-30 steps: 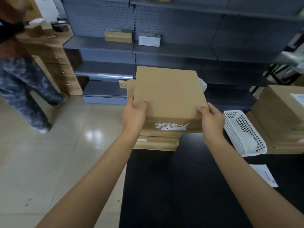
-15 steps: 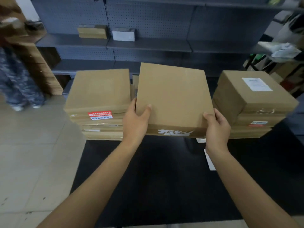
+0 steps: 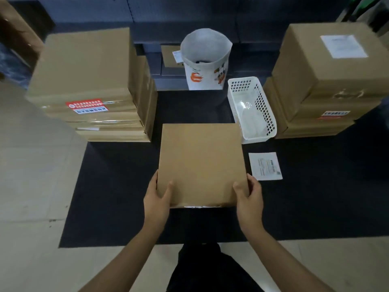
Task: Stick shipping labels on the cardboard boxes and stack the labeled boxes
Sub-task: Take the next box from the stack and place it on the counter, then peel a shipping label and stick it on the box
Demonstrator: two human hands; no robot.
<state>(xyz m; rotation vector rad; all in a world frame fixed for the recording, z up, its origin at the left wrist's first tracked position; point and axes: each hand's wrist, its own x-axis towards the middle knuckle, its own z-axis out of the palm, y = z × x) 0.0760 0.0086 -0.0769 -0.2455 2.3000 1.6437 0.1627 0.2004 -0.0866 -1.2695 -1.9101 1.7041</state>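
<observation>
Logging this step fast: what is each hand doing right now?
Left hand: grips the near left corner of the cardboard box.
Right hand: grips the same box's near right corner.

Plain flat cardboard box lies level between unlabeled stack and labeled stack, shipping label beside

Plain brown cardboard box on a black mat; white perforated basket; white bag printed with orange figures; red-and-white sticker on the left brown stack; beige floor.
</observation>
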